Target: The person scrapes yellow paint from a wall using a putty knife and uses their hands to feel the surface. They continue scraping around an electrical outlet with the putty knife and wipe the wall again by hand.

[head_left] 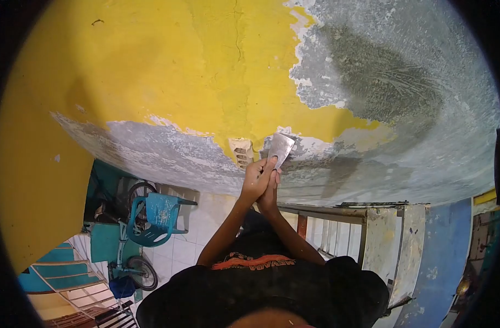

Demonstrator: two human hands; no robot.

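Observation:
A metal scraper (281, 148) with a broad flat blade rests against the wall, where yellow paint (206, 82) meets bare grey plaster (168, 139). My left hand (255, 179) is closed on the scraper, its thumb lying along the base of the blade. Close against it, my right hand (269, 188) is also closed around the lower part. The handle is hidden by my fingers. Just left of the blade, a cream-coloured piece with several dark slots (242, 153) is set in the wall.
Behind and below on the left are a teal plastic chair (160, 216), a bicycle (140, 272) and a wooden rack (69, 273). White floor tiles (176, 251) show beneath. A window grille (337, 235) and blue-painted wall (438, 262) are at right.

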